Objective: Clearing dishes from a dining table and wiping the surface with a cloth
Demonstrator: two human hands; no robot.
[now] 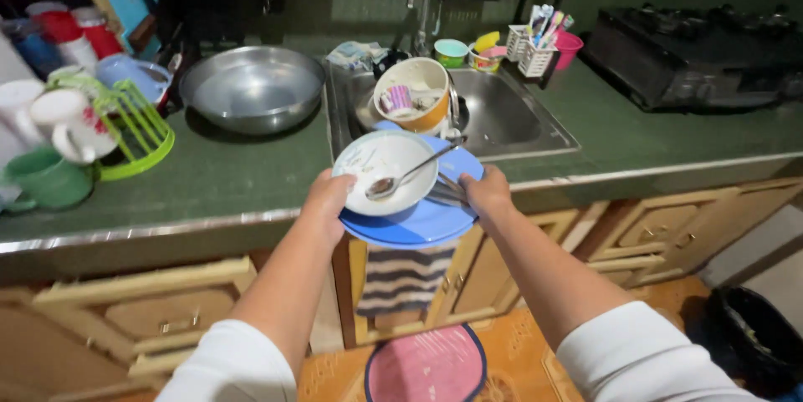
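Green desk (234,176) is carrying a big steel bowl (253,88) and the sink (502,113) with a yellow-rimmed bowl (411,92) in it. You're holding a stack of blue plates (418,222) just above the desk's front edge, left hand (328,194) and right hand (485,193) each keeping a closed grip on its rim. On top, a white bowl (381,169) is carrying a spoon (401,178).

I see a stack of blue plates (418,222) held level in front of the sink edge. On it sits a soiled white bowl (385,172), upright, with a metal spoon (400,179) lying inside, handle angled up to the right.
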